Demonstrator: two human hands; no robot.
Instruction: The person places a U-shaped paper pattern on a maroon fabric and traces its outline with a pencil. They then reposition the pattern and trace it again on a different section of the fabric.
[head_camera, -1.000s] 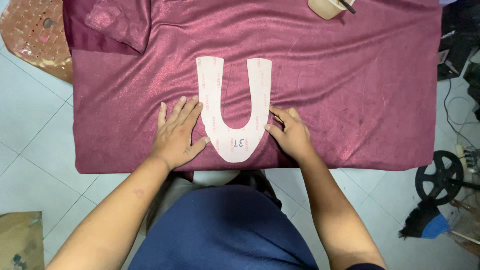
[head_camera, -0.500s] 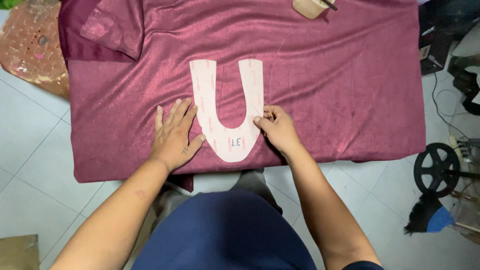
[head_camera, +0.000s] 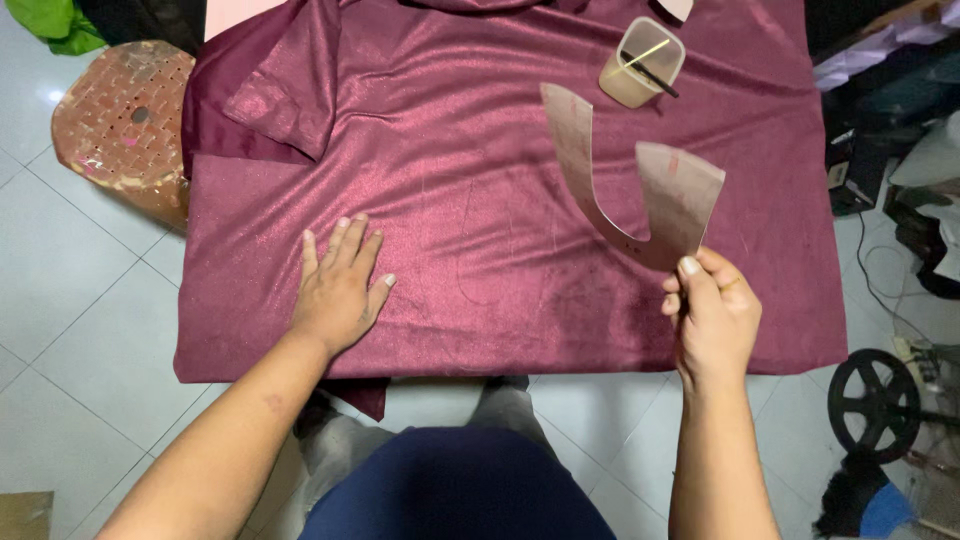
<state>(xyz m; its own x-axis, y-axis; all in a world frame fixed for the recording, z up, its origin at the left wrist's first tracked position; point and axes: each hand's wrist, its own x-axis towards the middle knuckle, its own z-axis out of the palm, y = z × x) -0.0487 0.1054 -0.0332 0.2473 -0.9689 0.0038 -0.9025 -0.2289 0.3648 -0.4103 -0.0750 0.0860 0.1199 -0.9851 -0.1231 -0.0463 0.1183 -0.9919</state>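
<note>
Head view, right hand: the right hand (head_camera: 712, 325) is raised over the near right part of the cloth, fingers (head_camera: 692, 272) pinched on the bottom curve of the U-shaped paper pattern (head_camera: 672, 195).
Head view, pattern: it is lifted clear of the fabric, tilted, its two arms pointing up and away.
Head view, left hand: the left hand (head_camera: 338, 290) lies flat on the maroon fabric (head_camera: 470, 150), fingers spread and holding nothing, well apart from the pattern.
Head view, fabric: it covers the worktop and hangs over the near edge; a faint traced U outline shows between the hands.
Head view, far side: a clear plastic cup (head_camera: 642, 63) with a pencil and a stick inside stands just beyond the pattern's arms.
Head view, floor: a worn round stool (head_camera: 122, 125) stands at the left; a black wheel (head_camera: 880, 405) and cables lie at the right on the tiled floor (head_camera: 70, 300).
</note>
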